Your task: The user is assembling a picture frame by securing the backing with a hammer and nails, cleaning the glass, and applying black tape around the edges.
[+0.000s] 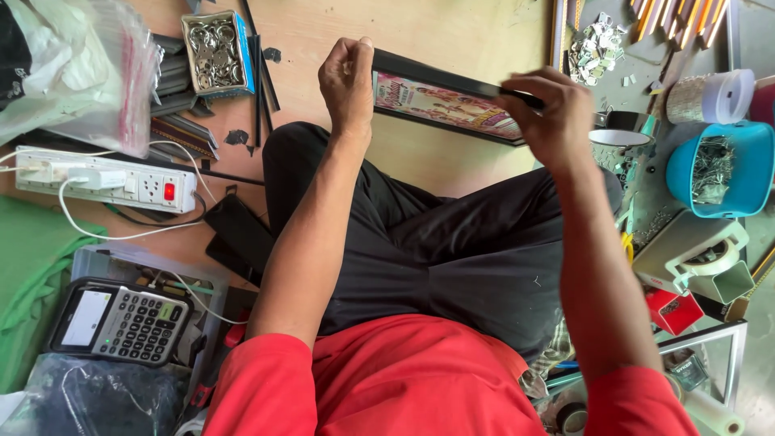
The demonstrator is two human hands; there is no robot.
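The person sits cross-legged on the wooden floor, black trousers filling the middle and a red shirt at six o'clock. Both forearms reach up toward twelve o'clock, where a black picture frame with a colourful print is held above the knees, tilted so its right end dips lower. The left hand is closed in a fist at the frame's left end, thumb up; whether it grips the edge or only presses against it I cannot tell. The right hand is closed over the frame's top edge near its right end, fingers curled down over the front. At nine o'clock lies a white power strip with a red switch and a white cable plugged in. At ten o'clock sits a clear plastic bag. At three o'clock stands a blue tub of small metal bits, and just below it a tape dispenser. At eight o'clock rests a grey calculator on a clear box. At eleven o'clock a small blue-sided box holds shiny metal rings. At one o'clock a heap of small metal clips lies beside the frame's right end.
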